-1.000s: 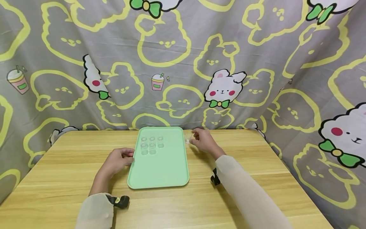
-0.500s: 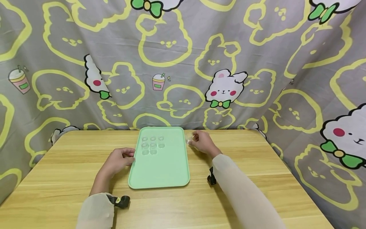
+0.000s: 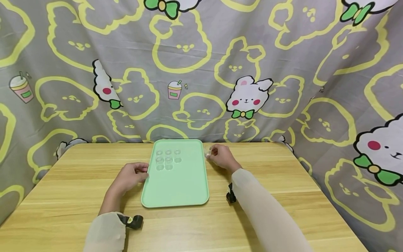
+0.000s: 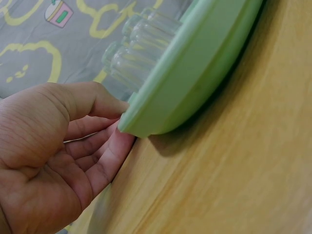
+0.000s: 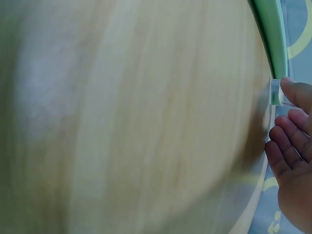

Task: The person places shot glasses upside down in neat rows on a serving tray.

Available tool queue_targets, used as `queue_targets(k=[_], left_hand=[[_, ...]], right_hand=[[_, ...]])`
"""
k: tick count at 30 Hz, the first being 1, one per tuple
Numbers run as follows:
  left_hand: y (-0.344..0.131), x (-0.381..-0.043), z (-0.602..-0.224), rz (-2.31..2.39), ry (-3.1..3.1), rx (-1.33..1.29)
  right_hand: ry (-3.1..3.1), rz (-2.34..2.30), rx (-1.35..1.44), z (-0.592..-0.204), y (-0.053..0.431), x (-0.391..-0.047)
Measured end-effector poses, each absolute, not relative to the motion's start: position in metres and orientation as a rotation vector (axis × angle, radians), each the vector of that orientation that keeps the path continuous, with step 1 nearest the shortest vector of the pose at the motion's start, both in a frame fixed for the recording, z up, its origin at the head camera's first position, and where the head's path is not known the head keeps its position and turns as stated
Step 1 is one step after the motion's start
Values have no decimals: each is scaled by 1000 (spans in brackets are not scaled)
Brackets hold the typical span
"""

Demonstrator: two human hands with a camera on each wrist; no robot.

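Note:
My left hand (image 3: 128,178) pinches the left rim of a light green tray (image 3: 176,189), the thumb on top and the fingers under the edge, as the left wrist view (image 4: 58,151) shows. Several small clear glasses (image 3: 168,160) stand in rows at the tray's far left. Just outside the tray's far right edge, my right hand (image 3: 223,156) holds another small clear glass (image 3: 207,151) between thumb and fingers. In the right wrist view that glass (image 5: 276,92) sits by the thumb tip, close beside the tray's end, partly covered by the hand.
The tray lies on a wood-grain table (image 3: 267,196). A grey curtain with yellow cartoon outlines (image 3: 195,105) hangs right behind the table's far edge. Each forearm wears a black wrist camera (image 3: 134,222) at the sleeve.
My right hand has shifted slightly left, nearer the tray, and its fingers now cover more of the glass. The left hand stays at the tray rim, and the glasses on the tray stay put.

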State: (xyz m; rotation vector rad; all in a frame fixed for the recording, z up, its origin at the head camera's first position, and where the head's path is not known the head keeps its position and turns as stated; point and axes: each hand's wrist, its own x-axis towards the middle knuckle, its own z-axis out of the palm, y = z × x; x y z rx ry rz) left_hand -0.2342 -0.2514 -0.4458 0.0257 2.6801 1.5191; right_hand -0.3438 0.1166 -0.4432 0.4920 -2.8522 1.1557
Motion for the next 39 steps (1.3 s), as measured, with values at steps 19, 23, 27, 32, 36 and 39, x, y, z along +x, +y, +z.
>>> queue_targets(k=[19,23,27,32,36,39], left_hand=[[-252,-234,-445,1498,2689,20],[-252,-234,-445,1498,2687,12],[-252,-234,-444,1495,2696,19],[-251,-234,-446,1507,2688,15],[-251,-234,-446,1510,2685,17],[-252,-235,-446,1505,2687,22]], right_hand=[[-2850,1122,532,-445,114,-349],[-2860,1120,521,-446,115,-349],[-2855,1132,522,-444,118,-348],[-2813,1191,536,-440,120,-347],[-2771,1241,550,-435,119,-346],[-2756,1255,563,-431,119,-345]])
